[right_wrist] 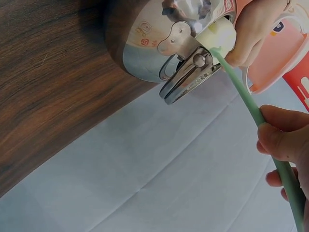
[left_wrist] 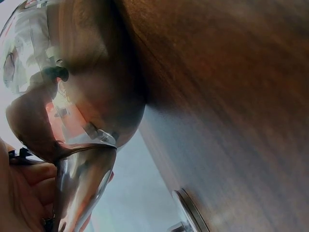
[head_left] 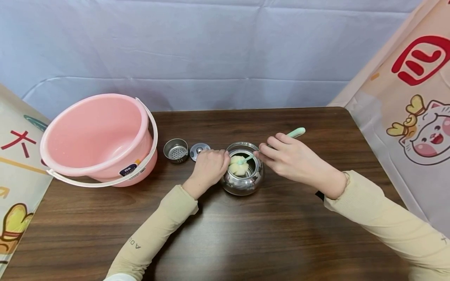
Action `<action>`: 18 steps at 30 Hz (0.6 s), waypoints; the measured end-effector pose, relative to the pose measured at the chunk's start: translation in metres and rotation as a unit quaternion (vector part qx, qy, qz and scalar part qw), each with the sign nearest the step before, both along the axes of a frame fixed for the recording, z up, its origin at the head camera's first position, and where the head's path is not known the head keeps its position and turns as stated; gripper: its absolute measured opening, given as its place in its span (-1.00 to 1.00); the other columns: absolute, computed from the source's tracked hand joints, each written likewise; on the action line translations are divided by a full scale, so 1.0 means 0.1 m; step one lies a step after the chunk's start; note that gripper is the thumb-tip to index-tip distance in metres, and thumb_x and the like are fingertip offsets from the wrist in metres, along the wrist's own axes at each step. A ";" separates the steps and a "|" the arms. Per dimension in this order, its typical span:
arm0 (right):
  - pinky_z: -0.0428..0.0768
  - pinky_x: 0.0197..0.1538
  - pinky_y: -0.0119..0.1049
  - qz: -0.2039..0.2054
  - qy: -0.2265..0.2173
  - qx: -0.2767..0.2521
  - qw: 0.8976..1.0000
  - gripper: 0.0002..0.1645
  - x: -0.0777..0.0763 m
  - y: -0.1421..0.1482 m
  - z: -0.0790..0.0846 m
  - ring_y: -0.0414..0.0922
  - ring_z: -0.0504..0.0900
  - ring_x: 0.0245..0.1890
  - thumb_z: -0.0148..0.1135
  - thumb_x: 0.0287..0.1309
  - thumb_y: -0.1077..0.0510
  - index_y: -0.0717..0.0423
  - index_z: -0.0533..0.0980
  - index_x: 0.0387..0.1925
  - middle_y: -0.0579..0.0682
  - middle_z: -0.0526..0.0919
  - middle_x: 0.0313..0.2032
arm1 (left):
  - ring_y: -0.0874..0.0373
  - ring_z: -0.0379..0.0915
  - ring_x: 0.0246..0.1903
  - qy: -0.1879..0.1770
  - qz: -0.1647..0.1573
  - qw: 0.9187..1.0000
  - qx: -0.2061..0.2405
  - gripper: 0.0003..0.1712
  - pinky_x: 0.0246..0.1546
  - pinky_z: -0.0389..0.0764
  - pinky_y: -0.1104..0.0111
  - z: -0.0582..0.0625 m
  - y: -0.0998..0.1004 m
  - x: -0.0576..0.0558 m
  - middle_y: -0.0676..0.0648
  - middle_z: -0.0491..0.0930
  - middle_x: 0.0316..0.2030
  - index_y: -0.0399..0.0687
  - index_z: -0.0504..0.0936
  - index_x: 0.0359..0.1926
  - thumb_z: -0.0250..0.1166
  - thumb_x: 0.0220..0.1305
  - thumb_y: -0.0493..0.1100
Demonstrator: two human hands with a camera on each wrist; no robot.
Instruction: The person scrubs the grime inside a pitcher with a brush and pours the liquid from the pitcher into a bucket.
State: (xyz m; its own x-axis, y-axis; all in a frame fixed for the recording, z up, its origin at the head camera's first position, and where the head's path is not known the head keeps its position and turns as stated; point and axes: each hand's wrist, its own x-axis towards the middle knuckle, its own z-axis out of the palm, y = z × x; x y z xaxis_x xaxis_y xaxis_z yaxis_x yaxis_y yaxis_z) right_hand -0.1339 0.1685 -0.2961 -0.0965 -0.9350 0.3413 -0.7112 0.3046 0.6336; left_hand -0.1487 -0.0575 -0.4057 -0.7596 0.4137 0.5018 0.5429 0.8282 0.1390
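Note:
A shiny round metal teapot [head_left: 242, 185] stands uncovered on the table, and its spout [left_wrist: 84, 188] shows in the left wrist view. My left hand [head_left: 211, 166] grips the teapot at the spout side, fingers curled behind the spout. From the right, my right hand [head_left: 290, 158] holds the green handle [right_wrist: 241, 94] of a sponge brush between thumb and fingers. The brush slants down to the left, and its pale yellow sponge head [head_left: 239, 166] is at the teapot's mouth, partly inside. How deep it reaches is hidden.
Left of the teapot lie a small metal strainer [head_left: 176, 151] and a round metal lid [head_left: 200, 150]. A pink bucket [head_left: 88, 128] with a white handle stands at the far left of the wooden table [head_left: 239, 238]. Pale cloth [head_left: 211, 47] hangs behind the table.

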 end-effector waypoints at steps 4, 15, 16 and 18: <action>0.35 -0.31 -0.27 0.003 0.005 -0.008 1.000 -0.47 0.00 -0.01 0.00 -0.06 0.33 -0.50 -0.32 0.36 0.30 0.20 0.64 -0.41 0.04 0.43 -0.42 | -0.02 0.45 -0.68 0.003 0.001 1.000 -0.002 -0.54 -0.62 0.37 0.22 0.00 0.00 0.00 -0.07 0.45 -0.76 -0.10 0.35 -0.73 -0.22 0.29 -0.15; 0.37 -0.23 -0.23 -0.011 -0.007 -0.005 1.000 -0.61 0.03 0.00 -0.03 -0.02 0.35 -0.43 -0.23 0.31 0.34 0.33 0.58 -0.30 0.10 0.42 -0.36 | -0.01 0.46 -0.68 -0.001 -0.003 1.000 -0.004 -0.54 -0.61 0.37 0.22 0.01 0.00 0.00 -0.07 0.45 -0.76 -0.10 0.35 -0.72 -0.23 0.30 -0.15; 0.37 -0.23 -0.23 -0.009 -0.008 -0.007 1.000 -0.63 0.03 0.00 -0.03 -0.01 0.35 -0.42 -0.22 0.30 0.36 0.35 0.57 -0.30 0.12 0.42 -0.35 | -0.01 0.46 -0.68 -0.001 -0.004 1.000 -0.004 -0.54 -0.61 0.38 0.22 0.01 0.00 0.00 -0.07 0.45 -0.76 -0.09 0.35 -0.72 -0.23 0.29 -0.15; 0.38 -0.23 -0.22 -0.004 -0.009 -0.011 1.000 -0.66 0.03 0.00 -0.04 0.01 0.35 -0.41 -0.20 0.28 0.38 0.38 0.55 -0.29 0.14 0.41 -0.34 | -0.01 0.46 -0.68 0.001 -0.005 1.000 -0.004 -0.55 -0.62 0.38 0.22 0.01 0.00 0.00 -0.07 0.44 -0.76 -0.09 0.35 -0.72 -0.22 0.29 -0.16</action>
State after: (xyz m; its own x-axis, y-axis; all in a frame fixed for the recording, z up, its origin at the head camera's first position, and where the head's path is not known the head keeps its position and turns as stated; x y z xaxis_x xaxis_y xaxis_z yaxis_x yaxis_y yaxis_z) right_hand -0.1306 0.1686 -0.3000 -0.1104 -0.9265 0.3599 -0.7200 0.3241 0.6136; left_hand -0.1483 -0.0579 -0.4049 -0.7549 0.4250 0.4995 0.5512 0.8238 0.1322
